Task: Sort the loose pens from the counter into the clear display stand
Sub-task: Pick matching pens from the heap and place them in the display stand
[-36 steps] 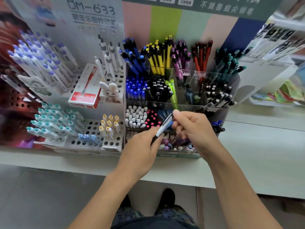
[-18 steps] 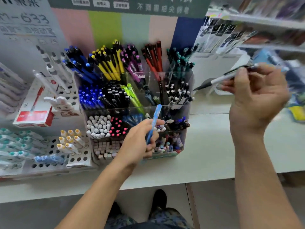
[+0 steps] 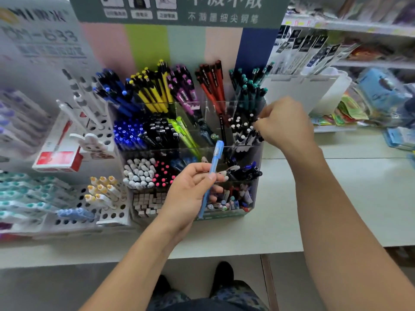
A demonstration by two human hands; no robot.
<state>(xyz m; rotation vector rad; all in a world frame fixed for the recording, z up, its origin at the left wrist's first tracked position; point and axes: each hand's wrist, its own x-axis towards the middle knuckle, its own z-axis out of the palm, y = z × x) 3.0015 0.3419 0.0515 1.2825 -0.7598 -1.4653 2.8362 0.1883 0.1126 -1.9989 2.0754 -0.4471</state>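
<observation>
The left hand (image 3: 190,194) grips a light blue pen (image 3: 212,176) between thumb and fingers, holding it nearly upright in front of the clear display stand (image 3: 256,198), its cap reaching the middle tier. The right hand (image 3: 285,122) has its fingers curled at the stand's right middle compartment, touching the black pens with white caps (image 3: 241,131); whether it pinches one I cannot tell. The stand sits on the pale counter (image 3: 314,198), with a white holed rack (image 3: 107,212) just left of it
</observation>
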